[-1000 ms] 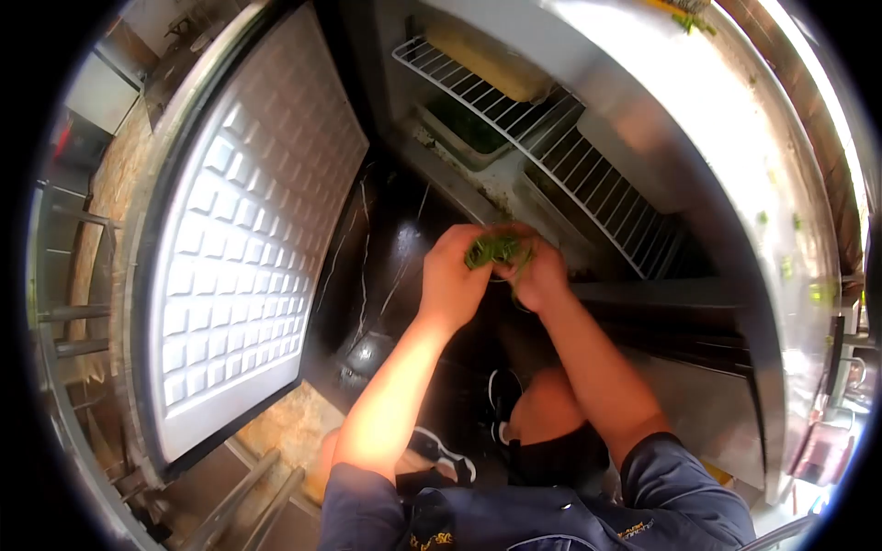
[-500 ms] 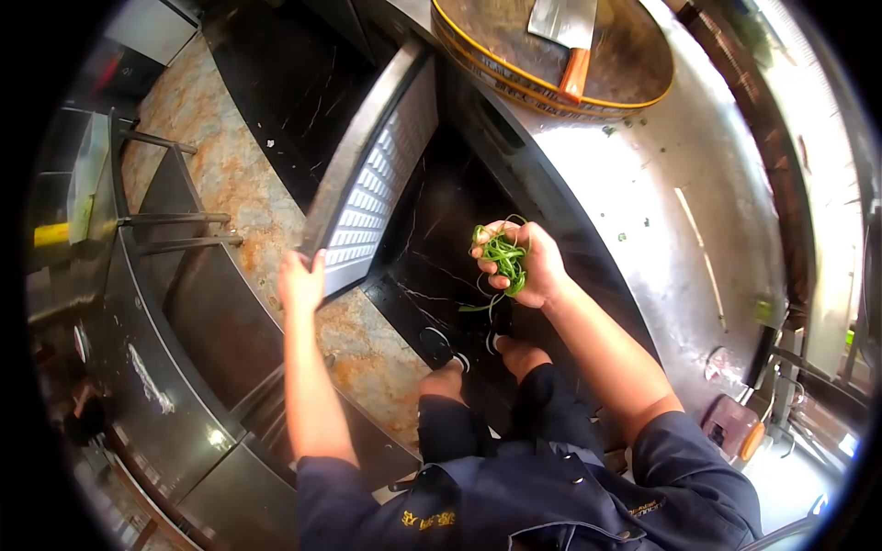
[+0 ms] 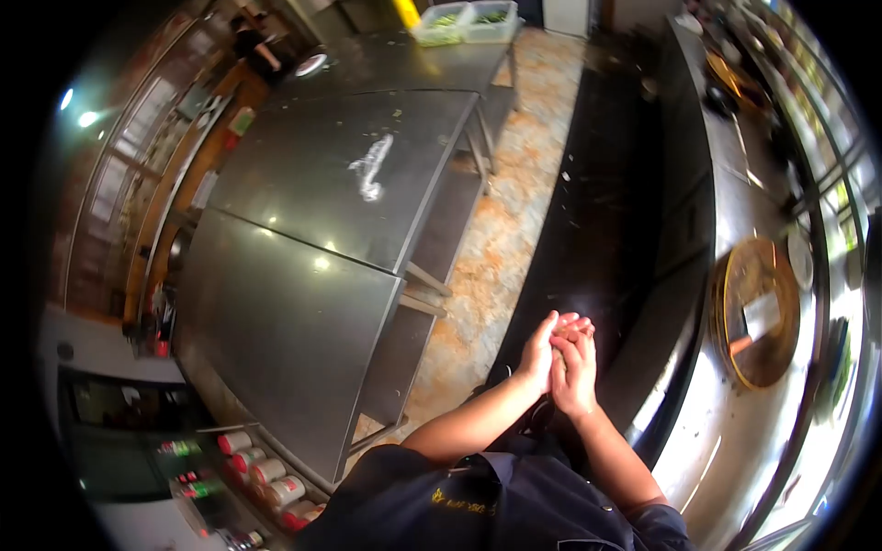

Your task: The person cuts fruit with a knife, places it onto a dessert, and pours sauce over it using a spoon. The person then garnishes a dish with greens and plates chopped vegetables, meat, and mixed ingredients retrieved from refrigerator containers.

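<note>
My left hand and my right hand are pressed together in front of my body. The left is cupped, with its thumb side up and its fingertips showing beyond the right hand. My right hand's fingers curl in against the left palm. Whatever lies between the palms is hidden; the green vegetable strips seen earlier do not show now. Below and around the hands is the dark floor.
A long steel table stands to the left, with two tubs of greens at its far end. On the right, a steel counter carries a round chopping board with a cleaver. Sauce cans stand lower left.
My left hand has let go of the cabinet door and met my right hand. The green strips have gone out of sight. My view has turned left and up along the aisle.
</note>
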A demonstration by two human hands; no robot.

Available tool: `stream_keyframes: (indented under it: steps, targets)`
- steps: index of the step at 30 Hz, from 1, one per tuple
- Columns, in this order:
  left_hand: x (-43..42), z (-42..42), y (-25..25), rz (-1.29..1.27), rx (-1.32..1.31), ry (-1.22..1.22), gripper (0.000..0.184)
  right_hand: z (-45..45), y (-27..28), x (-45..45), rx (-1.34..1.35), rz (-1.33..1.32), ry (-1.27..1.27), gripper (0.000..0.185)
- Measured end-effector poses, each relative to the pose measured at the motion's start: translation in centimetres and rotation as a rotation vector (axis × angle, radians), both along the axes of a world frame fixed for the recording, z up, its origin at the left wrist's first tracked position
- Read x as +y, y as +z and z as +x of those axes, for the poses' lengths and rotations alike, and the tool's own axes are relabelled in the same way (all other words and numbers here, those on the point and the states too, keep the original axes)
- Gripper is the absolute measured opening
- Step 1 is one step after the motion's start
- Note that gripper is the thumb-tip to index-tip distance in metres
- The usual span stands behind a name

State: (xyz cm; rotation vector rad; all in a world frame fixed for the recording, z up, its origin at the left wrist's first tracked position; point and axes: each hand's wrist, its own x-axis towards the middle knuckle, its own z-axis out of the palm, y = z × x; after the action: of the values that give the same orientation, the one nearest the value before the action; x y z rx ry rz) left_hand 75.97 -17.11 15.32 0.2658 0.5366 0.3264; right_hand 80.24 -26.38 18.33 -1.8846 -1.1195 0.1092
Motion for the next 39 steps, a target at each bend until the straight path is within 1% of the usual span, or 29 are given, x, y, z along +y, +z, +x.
stream_keyframes:
  steps: [2,3,4,6,7,8,10,11,13,14,15,16,18,19,20,22,24,25,26,27,28,29,30,32,33,34,36,38,39]
  targets:
    - [4.6,-0.9,2.7,0.213,0.058,0.158,0.045,-1.4,0.8,4.7,0.336,0.261,0.124,0.025]
    - [7.1,-1.6,4.0,0.517,0.130,0.094,0.042,-1.4,1.1,7.8,0.471,0.349,0.195,0.039]
    - [9.3,-2.3,3.6,1.190,0.122,0.085,0.041,-1.0,1.7,11.3,0.650,0.433,0.140,0.046]
    - [12.1,-2.4,4.7,1.160,0.111,0.218,0.039,0.1,3.0,18.5,1.016,0.580,0.012,0.060]
    - [14.0,-2.9,6.2,1.420,0.175,0.282,0.040,1.1,4.0,21.2,1.205,0.614,0.058,0.060]
    - [16.1,-3.2,8.0,1.582,0.144,0.251,0.045,1.7,4.1,23.6,1.367,0.595,0.120,0.062]
    - [20.4,-1.8,10.1,1.740,0.145,0.237,0.053,2.6,3.7,26.6,1.623,0.592,0.389,0.064]
    - [22.3,-0.7,11.3,1.778,0.248,0.234,0.056,2.7,2.9,27.4,1.514,0.593,0.610,0.065]
    - [27.3,1.3,13.5,2.099,0.361,0.235,0.050,3.5,5.1,28.4,1.721,0.583,0.470,0.061]
    - [29.4,2.2,14.2,2.277,0.422,0.204,0.048,5.0,6.1,28.8,1.770,0.554,0.331,0.060]
    - [30.8,3.5,13.8,2.286,0.321,0.115,0.043,7.0,9.1,29.2,1.850,0.613,0.394,0.065]
    - [31.4,5.3,12.1,2.220,0.121,0.099,0.047,9.5,10.7,29.9,1.871,0.687,0.390,0.071]
    - [30.7,9.2,9.9,2.020,-0.180,0.055,0.057,15.2,9.0,32.0,1.646,0.793,0.305,0.071]
    - [31.0,11.6,11.2,2.014,-0.267,0.058,0.062,17.5,8.6,33.2,1.588,0.770,0.229,0.072]
    - [31.1,14.2,12.7,2.005,-0.371,0.052,0.068,19.5,6.8,34.0,1.513,0.760,0.264,0.070]
    - [32.9,20.7,13.5,2.068,-0.292,0.066,0.070,22.6,4.3,34.8,1.408,0.778,0.427,0.073]
    - [36.7,27.5,13.5,2.175,-0.060,0.083,0.067,26.1,4.4,36.8,1.522,0.779,0.364,0.075]
    - [39.3,30.4,13.5,2.209,-0.058,0.082,0.061,28.9,6.0,37.5,1.578,0.782,0.327,0.077]
    - [41.8,32.4,13.7,2.290,-0.075,0.019,0.057,32.1,8.5,38.4,1.563,0.700,0.190,0.077]
    - [43.6,34.6,12.5,2.320,-0.129,-0.033,0.056,36.0,10.0,39.6,1.667,0.787,0.386,0.072]
    - [45.0,36.6,12.1,2.344,-0.179,-0.098,0.056,40.2,9.8,42.0,1.681,0.937,0.435,0.070]
    - [45.9,38.2,11.9,2.202,-0.264,-0.137,0.056,43.6,9.9,44.4,1.666,0.897,0.314,0.070]
    - [46.4,40.0,12.3,2.151,-0.326,-0.093,0.059,46.5,9.8,46.7,1.642,0.864,0.188,0.070]
    - [48.5,44.9,13.6,2.111,-0.308,0.002,0.061,51.0,7.9,51.6,1.608,0.766,0.261,0.069]
    - [50.0,48.2,13.0,1.950,-0.341,0.146,0.066,51.8,11.1,53.5,1.619,0.676,0.204,0.066]
    - [52.4,50.5,13.1,1.955,-0.133,0.147,0.066,52.7,14.3,55.3,1.631,0.586,0.151,0.063]
    - [58.1,55.7,14.9,2.075,0.195,0.263,0.062,57.1,10.0,59.6,1.690,0.546,0.293,0.060]
    - [64.6,60.1,14.3,2.325,0.413,0.191,0.055,62.5,6.8,63.9,1.744,0.494,0.446,0.058]
    - [67.0,62.6,13.0,2.293,0.321,0.120,0.052,66.4,8.0,66.0,1.887,0.562,0.424,0.056]
